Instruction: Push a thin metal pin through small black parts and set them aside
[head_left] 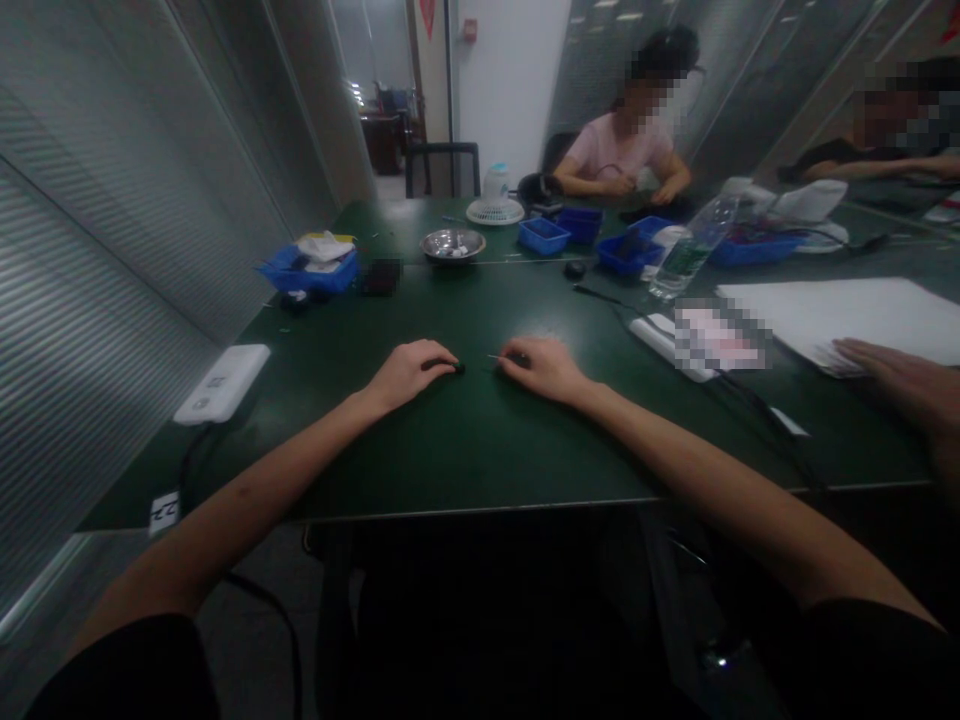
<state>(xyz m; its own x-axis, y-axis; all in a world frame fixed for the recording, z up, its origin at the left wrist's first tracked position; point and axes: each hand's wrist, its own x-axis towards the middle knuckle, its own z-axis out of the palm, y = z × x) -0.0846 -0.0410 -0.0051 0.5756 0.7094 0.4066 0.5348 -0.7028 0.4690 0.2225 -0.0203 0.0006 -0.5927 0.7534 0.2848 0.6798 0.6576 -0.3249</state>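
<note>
Both of my hands rest just above the dark green table [420, 460], a short gap between them. My left hand [409, 375] is closed in a pinch on a small black piece [460, 368] whose end shows past the fingertips; its kind cannot be made out. Opposite it, my right hand [544, 368] is curled round a thin tool with a slender pale tip [492, 357] pointing left toward the black piece. Dark parts of that tool show between the fingers, and the rest is hidden. Tip and black piece are apart.
Left stand a white power bank [223, 384] and a blue basket [311, 270]. Farther back is a metal bowl [452, 246]. To the right are a plastic bottle [686, 258], a white device with a cable [656, 335], paper sheets [862, 310] and another person's hand [892, 380].
</note>
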